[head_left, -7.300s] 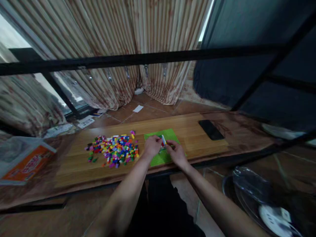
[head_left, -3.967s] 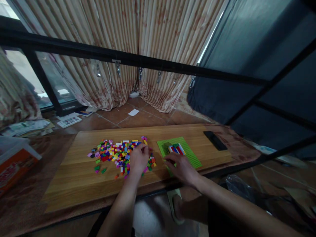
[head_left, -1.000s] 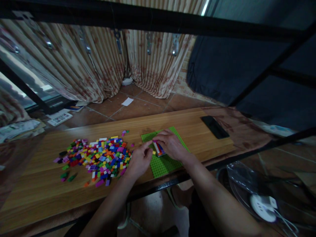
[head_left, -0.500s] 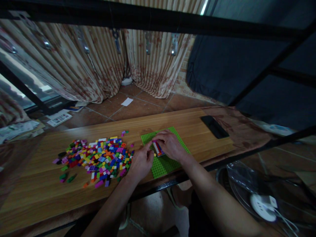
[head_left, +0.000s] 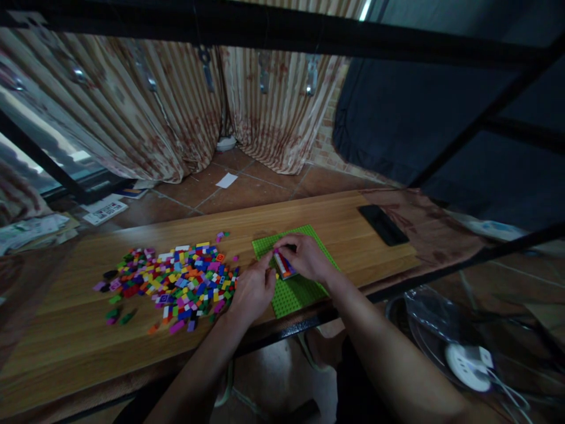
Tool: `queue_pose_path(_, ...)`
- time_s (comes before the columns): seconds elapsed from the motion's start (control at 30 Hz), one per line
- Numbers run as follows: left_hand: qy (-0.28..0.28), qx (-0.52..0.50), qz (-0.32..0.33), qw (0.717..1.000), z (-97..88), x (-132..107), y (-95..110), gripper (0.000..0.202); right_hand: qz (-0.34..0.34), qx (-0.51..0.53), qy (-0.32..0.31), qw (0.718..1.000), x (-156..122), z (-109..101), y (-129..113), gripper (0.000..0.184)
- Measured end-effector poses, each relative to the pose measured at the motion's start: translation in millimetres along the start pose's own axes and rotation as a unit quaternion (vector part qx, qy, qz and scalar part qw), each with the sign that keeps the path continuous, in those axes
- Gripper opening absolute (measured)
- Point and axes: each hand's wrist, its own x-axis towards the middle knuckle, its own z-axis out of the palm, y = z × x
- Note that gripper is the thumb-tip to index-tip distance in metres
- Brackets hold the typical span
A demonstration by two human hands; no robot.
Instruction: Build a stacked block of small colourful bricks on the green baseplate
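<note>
I see a heap of small coloured bricks [head_left: 172, 282] spread on the wooden tabletop [head_left: 66, 359], just left of the left hand [head_left: 253, 288]. That hand has its fingers curled in. The tips are close together at the left end of a little stack of bricks [head_left: 283, 265]. I cannot tell if a loose brick is pinched between them. The stack sits on a green baseplate [head_left: 295, 294], right between the two hands. The right hand [head_left: 309, 259] is bent over the stack with its fingers closed around it, holding it. Well off to the right of that hand lies a black phone [head_left: 382, 224].
</note>
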Motion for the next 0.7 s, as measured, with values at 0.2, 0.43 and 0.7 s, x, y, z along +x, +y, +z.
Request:
queue_pose_path(0.2, -0.03, 0.081, 0.004, 0.996, -0.7, -0.4, 4.2, 0.047, 0.042, 0.062, 0.01, 0.997, 3.2, 4.0, 7.9, 0.019)
queue_pose_path(0.43, -0.048, 0.143, 0.011, 0.989, -0.3, -0.5, 4.4, 0.048, 0.075, 0.153, 0.017, 0.985, 5.1, 10.1, 16.6, 0.014)
queue_pose_path(0.7, -0.052, 0.168, 0.008, 0.984, 1.0, -1.3, 5.5, 0.048, 0.075, 0.174, 0.014, 0.982, 7.2, 11.0, 19.3, 0.013)
